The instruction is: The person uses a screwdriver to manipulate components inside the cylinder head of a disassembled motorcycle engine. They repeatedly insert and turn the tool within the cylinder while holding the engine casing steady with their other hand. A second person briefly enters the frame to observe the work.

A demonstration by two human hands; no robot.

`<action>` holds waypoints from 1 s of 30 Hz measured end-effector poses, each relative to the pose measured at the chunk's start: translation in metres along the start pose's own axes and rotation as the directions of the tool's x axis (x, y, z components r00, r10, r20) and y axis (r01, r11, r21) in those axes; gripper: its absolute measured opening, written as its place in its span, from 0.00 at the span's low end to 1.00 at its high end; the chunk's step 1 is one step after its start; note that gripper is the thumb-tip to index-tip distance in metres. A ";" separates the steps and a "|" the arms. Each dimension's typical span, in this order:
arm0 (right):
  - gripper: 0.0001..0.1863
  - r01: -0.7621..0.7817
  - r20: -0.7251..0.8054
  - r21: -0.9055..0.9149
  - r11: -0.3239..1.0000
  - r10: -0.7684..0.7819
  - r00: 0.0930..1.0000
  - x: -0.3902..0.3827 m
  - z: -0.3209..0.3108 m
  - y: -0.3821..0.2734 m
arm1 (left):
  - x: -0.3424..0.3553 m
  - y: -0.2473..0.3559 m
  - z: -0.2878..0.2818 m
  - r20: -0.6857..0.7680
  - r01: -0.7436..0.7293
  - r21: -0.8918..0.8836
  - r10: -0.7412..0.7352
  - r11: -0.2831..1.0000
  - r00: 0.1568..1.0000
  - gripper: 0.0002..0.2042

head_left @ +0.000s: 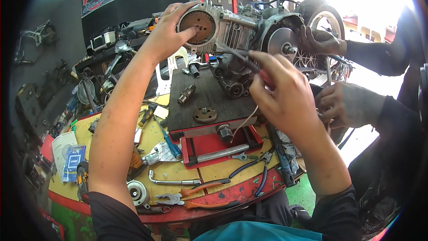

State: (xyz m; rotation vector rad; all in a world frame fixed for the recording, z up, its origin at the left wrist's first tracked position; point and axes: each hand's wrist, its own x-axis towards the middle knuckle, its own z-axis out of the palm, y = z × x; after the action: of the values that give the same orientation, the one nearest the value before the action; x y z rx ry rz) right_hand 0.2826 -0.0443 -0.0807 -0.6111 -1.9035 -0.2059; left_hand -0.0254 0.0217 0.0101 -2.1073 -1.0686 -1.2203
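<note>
My left hand (171, 29) grips the engine's cylinder head (209, 9), fingers over its top edge. Its thumb presses near the centre of a brown toothed sprocket (203, 23) set in the round opening. My right hand (283, 87) is closed around a dark slender tool (247, 60) with a bit of red at the grip; its exact kind is blurred. The tool's tip points left, below the engine (238, 35). Below, on a ribbed black platform (178, 114), lie a camshaft-like metal part (186, 93) and a round drilled disc (205, 114).
A co-worker's upper hand (318, 40) is beside the engine's round metal pulley (281, 47); the lower hand (334, 102) is near my right wrist. The yellow-topped bench (107, 145) holds pliers (196, 190), an L-shaped wrench (174, 180), a blue screwdriver (171, 145) and a red tray (223, 163).
</note>
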 end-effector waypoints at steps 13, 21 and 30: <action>0.16 0.015 -0.070 0.006 1.000 -0.014 0.997 0.041 0.034 0.012 | 0.000 0.001 -0.002 0.009 0.005 -0.006 -0.005 1.000 1.000 0.34; 0.16 0.021 -0.083 0.064 0.998 -0.016 0.996 0.040 0.039 0.017 | -0.001 0.005 -0.004 0.020 0.018 -0.043 -0.017 0.999 1.000 0.32; 0.14 -0.118 0.024 0.078 0.990 0.116 0.993 0.042 0.041 0.019 | 0.000 0.008 -0.003 0.017 0.023 -0.025 -0.023 0.999 1.000 0.32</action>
State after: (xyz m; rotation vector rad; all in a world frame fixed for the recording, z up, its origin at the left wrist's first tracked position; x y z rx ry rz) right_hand 0.2463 0.0019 -0.0622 -0.6706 -1.8784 -0.0487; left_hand -0.0204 0.0154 0.0114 -2.1329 -1.0933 -1.2347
